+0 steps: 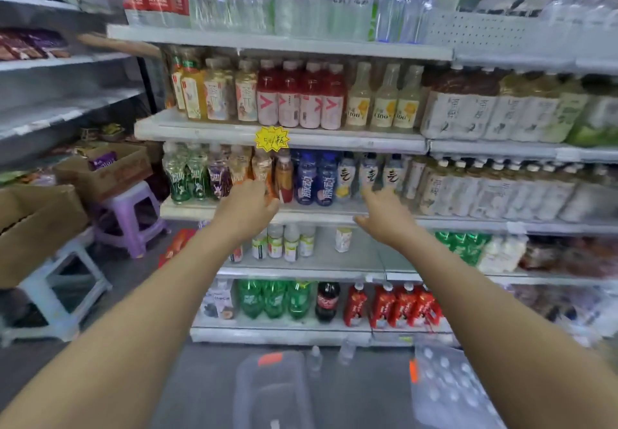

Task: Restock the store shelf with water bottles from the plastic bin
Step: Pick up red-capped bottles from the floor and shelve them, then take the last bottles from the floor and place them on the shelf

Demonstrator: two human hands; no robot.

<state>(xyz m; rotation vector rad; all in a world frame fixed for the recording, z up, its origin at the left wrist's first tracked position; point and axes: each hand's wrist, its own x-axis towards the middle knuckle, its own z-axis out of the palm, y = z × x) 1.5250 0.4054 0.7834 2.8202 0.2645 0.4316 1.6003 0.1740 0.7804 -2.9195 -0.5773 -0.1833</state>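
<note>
Both arms stretch toward the store shelf [301,216]. The right hand [383,216] has its fingers spread and holds nothing. The left hand [249,203] is up against the orange drink bottles [284,177], its fingertips hidden, so I cannot tell whether it grips one. The water bottles [448,385] sit down on the floor in the plastic bin [414,392], caps up and packed close, with two loose bottles [314,360] standing just beside it. They look full, so I would expect each to be fairly heavy, with smooth, thin walls that give when squeezed. Lifting one by the neck under the cap, then wrapping the fingers round the middle, seems the safest hold.
</note>
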